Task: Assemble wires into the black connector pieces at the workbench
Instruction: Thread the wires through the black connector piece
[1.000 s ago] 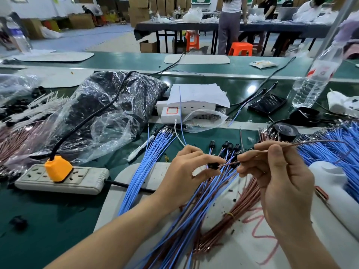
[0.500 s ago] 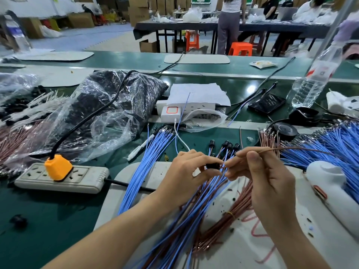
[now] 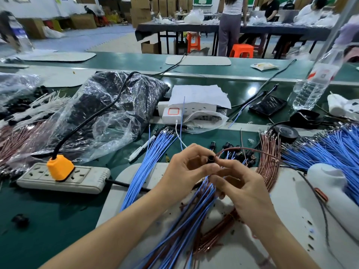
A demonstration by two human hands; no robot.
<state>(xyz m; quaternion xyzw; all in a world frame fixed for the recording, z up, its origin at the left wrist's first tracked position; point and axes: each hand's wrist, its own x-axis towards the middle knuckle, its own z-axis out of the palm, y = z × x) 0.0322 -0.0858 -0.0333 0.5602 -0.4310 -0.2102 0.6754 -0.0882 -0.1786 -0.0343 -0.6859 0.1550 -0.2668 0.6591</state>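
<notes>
Blue and brown wires are lying in a loose sheaf nearest the viewer, running up beneath both hands toward the black connector. The left hand is pinching that connector between thumb and curled fingertips. The right hand, fingers curled, is gripping the end of a brown wire right beside the connector's opening. This wire is arching away to the connector's right, so it is probably loaded with spring. If the terminal is entering crooked or only partway, it could be bending or popping back out. The arch is also passing over the finished connectors just beyond, where it risks snagging and dragging them.
</notes>
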